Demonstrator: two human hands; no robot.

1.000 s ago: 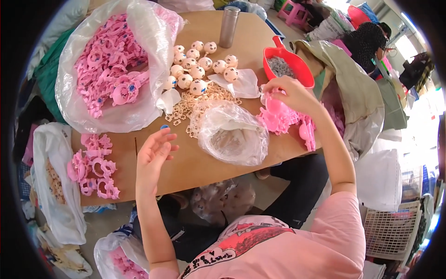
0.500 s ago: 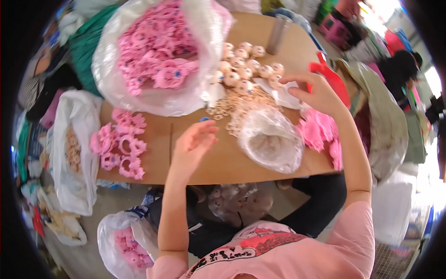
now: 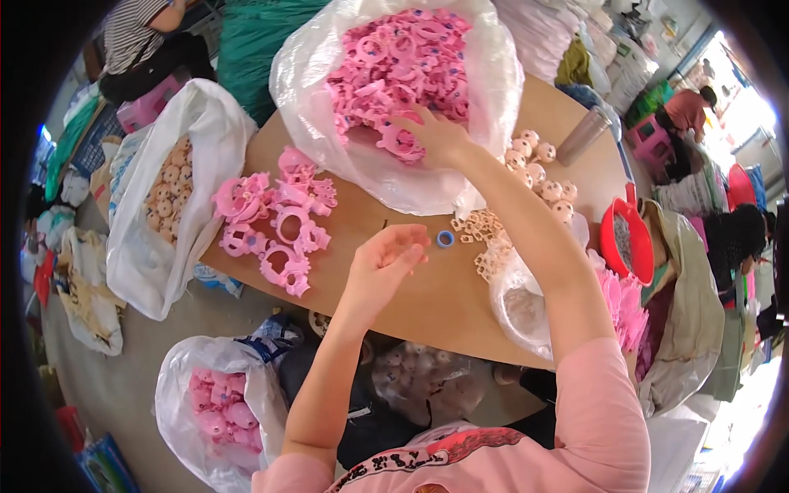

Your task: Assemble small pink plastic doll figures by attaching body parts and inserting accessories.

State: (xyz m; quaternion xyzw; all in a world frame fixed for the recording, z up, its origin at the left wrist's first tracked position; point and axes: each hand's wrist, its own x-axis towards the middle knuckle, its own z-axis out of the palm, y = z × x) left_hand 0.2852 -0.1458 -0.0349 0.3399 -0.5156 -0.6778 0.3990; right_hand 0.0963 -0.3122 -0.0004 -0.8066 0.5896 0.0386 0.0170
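Observation:
My right hand (image 3: 438,138) reaches over the edge of a large white plastic bag (image 3: 300,99), its fingers spread among the pink plastic parts (image 3: 411,70) and touching those at the near side. Low over the table edge is my left hand (image 3: 388,259), palm turned inward, fingers loosely curved and thumb apart, with nothing visible in it. A small blue ring (image 3: 445,239) lies just right of its fingertips. Left of it is a group of pink ring-shaped parts (image 3: 288,226). Under my right forearm are small beige plastic pieces (image 3: 485,238), partly hidden.
Round beige heads (image 3: 542,177) and a clear cylinder (image 3: 585,135) occupy the table's right side. Beyond are a red dustpan-like scoop (image 3: 629,238) and more pink parts (image 3: 618,300). A clear bag (image 3: 522,304) sits near the edge. Sacks (image 3: 123,238) stand left; people sit farther off.
My right hand has moved from the right side of the table across into the big bag. My view has turned rightward. My left hand stays near the table edge, and the blue ring is now uncovered.

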